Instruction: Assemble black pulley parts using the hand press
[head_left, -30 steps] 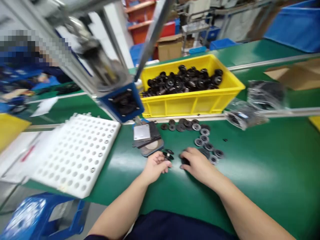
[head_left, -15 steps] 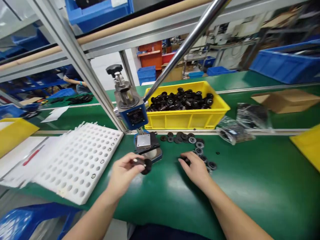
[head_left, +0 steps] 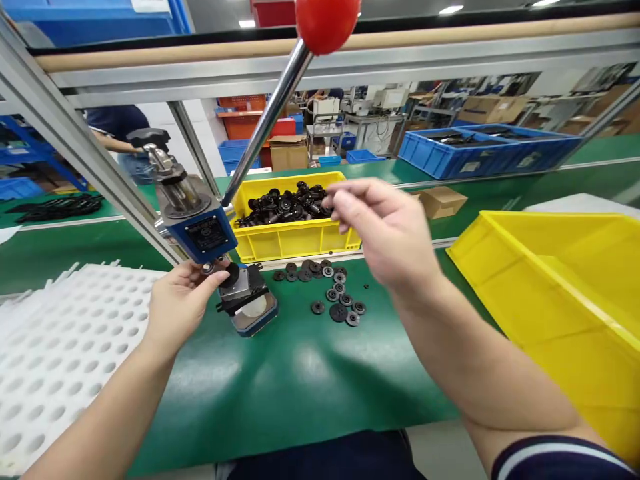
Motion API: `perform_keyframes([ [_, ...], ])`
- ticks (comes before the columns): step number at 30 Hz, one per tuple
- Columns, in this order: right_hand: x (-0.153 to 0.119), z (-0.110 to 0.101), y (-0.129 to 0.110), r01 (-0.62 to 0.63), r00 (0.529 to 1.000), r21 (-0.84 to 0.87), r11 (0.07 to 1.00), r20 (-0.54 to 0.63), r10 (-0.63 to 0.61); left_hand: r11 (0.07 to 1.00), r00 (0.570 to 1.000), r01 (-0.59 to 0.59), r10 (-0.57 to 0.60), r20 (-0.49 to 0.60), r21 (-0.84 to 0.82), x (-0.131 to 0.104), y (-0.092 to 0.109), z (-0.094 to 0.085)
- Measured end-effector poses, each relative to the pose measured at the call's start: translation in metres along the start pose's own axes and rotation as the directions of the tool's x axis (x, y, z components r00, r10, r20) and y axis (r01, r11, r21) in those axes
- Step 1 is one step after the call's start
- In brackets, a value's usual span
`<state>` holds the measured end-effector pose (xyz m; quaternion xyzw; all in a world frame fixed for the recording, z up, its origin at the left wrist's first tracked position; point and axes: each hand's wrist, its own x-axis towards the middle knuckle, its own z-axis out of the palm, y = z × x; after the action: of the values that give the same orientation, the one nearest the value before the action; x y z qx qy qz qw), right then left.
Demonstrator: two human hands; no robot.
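Note:
My left hand (head_left: 177, 303) pinches a black round disc part (head_left: 231, 275) under the head of the blue arbor press (head_left: 206, 233), just over its metal block (head_left: 237, 285). A small shiny metal end shows by the fingertips; the rest of the part is hidden. My right hand (head_left: 383, 230) is raised in front of the yellow bin (head_left: 295, 243), its fingers loosely bent, slightly blurred, with nothing visible in them. Higher up, the press lever (head_left: 270, 117) ends in a red ball knob (head_left: 327, 23). Several black gear-like discs (head_left: 339, 312) lie on the green table right of the press.
Black parts (head_left: 285, 205) fill the yellow bin behind the press. A white foam tray with holes (head_left: 107, 320) lies at left. A large yellow bin (head_left: 545, 300) stands at right. Blue crates (head_left: 450, 160) and a person (head_left: 117, 140) are farther back. A metal frame spans above.
My left hand has brought the black part from in front of the press to under its head. My right hand has left the discs and risen. The view has turned right.

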<state>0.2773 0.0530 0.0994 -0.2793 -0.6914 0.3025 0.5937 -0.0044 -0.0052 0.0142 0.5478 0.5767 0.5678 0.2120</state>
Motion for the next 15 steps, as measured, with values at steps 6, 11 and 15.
perform_keyframes([
  [6,0.032,0.000,-0.047,0.170,0.983,0.052,0.984,-0.074,-0.166,0.993,0.996,0.087,-0.088,0.015,0.077,-0.001,-0.007,0.000],
  [11,0.063,0.006,-0.072,0.075,0.997,0.182,0.980,-0.024,-0.072,0.993,0.994,0.086,-0.091,0.059,0.076,0.004,-0.005,0.006],
  [15,0.079,0.016,-0.087,-0.022,0.999,0.334,0.942,0.032,0.012,0.994,0.996,0.055,-0.061,0.069,0.090,0.004,-0.006,0.008],
])
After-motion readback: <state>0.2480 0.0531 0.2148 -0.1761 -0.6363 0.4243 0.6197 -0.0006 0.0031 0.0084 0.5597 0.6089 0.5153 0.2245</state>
